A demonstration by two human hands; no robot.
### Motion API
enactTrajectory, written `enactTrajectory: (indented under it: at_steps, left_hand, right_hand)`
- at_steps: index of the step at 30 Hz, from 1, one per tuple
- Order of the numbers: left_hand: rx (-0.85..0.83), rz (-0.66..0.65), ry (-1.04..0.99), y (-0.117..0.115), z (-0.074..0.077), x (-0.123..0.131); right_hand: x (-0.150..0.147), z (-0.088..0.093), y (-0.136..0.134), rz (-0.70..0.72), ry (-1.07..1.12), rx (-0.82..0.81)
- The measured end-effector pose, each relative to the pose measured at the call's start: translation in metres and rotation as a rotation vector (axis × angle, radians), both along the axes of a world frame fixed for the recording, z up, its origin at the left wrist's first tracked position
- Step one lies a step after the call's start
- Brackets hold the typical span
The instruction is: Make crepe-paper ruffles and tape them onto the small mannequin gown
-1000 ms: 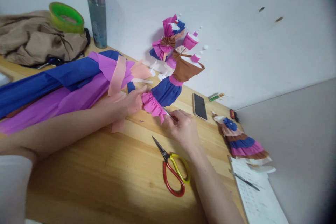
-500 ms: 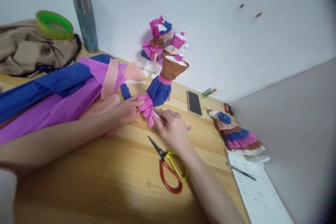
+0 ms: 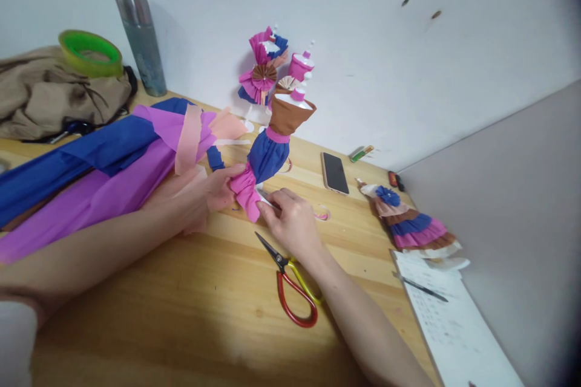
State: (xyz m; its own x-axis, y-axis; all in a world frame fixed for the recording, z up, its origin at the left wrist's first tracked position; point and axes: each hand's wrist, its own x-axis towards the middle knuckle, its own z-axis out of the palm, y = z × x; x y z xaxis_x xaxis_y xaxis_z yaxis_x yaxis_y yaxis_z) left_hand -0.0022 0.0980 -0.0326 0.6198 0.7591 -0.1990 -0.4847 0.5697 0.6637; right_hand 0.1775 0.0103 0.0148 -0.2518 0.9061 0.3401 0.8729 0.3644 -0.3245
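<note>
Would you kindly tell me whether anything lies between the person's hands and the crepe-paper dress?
Nothing visible does. The left hand pinches the paper dress at its pink end, and the right hand pinches it from the other side. The scissors lie nearer the person, beside the right wrist, clear of both.

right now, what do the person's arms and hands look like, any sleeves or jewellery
Two bare hands, left hand and right hand, no gloves; no ring, watch or bracelet shows. Both forearms are uncovered. A whitish sleeve shows on the left arm at the lower left corner; the right arm is bare to the frame edge.
</note>
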Motion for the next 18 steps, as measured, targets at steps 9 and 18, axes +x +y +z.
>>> enactTrajectory:
  at_steps: [9,18]
  left_hand:
    - [0.142,0.011,-0.064,-0.013,0.020,0.002]
    - [0.178,0.018,-0.092,-0.014,0.011,0.007]
  right_hand:
    - [-0.002,0.004,-0.001,0.004,0.052,-0.034]
    - [-0.003,0.006,0.003,-0.003,0.053,-0.074]
